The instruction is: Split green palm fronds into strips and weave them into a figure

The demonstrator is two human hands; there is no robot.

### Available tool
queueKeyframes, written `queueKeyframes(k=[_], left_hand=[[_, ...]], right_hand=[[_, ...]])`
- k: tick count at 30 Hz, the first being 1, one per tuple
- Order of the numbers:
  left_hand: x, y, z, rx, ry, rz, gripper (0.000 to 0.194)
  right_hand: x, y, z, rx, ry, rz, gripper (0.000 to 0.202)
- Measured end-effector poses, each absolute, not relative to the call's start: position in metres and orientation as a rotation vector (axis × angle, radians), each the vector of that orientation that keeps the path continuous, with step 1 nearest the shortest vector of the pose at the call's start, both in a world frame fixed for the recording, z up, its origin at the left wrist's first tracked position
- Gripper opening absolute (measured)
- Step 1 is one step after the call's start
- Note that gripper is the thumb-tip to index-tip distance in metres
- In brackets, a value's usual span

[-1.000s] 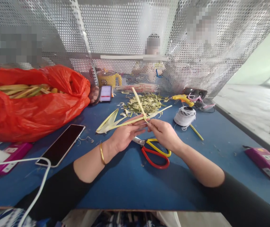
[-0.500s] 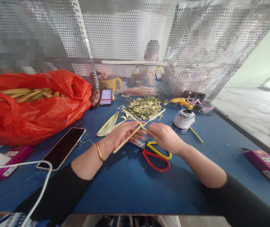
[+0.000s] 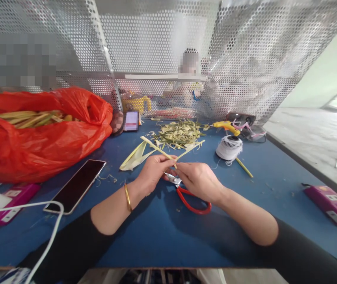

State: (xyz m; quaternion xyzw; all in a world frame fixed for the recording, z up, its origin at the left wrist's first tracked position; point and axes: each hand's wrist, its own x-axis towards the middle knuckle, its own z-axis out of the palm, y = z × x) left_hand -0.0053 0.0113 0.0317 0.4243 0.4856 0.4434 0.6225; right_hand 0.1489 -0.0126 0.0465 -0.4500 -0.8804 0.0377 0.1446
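Note:
My left hand point(image 3: 153, 172) and my right hand point(image 3: 197, 179) meet over the middle of the blue table point(image 3: 156, 232), both pinching thin pale-green leaf strips point(image 3: 159, 149) where they cross. One strip points up and left, another runs right toward the pile of leaf trimmings point(image 3: 180, 134). Red-and-yellow scissors point(image 3: 192, 198) lie on the table directly under my right hand, partly hidden by it. A folded leaf piece point(image 3: 134, 157) rests just left of my left hand.
A red plastic bag point(image 3: 38, 134) holding leaf strips fills the left side. A dark phone point(image 3: 76, 185) and a white cable point(image 3: 42, 221) lie near left. A white thread spool point(image 3: 229, 148), a yellow glue gun point(image 3: 227, 126) and pink boxes point(image 3: 330, 205) sit right. Perforated metal screens stand behind.
Both hands have drawn slightly nearer and closer together over the scissors. The long strip has swung from pointing up, then down-left, to pointing up and left.

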Motion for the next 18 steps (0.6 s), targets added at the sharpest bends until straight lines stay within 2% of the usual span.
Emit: queueKeyframes(k=[4,10,12,15,18], left_hand=[[-0.007,0.012,0.032,0.896,1.098,1.009,0.018],[-0.003,0.009,0.029,1.025,1.178,1.119,0.009],[-0.004,0.009,0.032,0.995,1.159,1.108,0.008],[-0.008,0.012,0.037,0.883,1.115,1.042,0.012],[-0.01,0.011,0.041,0.825,1.088,0.957,0.02]], right_hand=[[0.15,-0.009,0.042,-1.359,-2.509,0.109,0.024],[0.151,-0.01,0.042,-1.151,-2.545,0.214,0.027],[0.152,-0.008,0.045,-1.243,-2.433,0.447,0.034],[0.155,0.004,0.046,-1.375,-2.004,0.991,0.046],[0.158,0.016,0.041,-1.297,-1.501,1.292,0.041]])
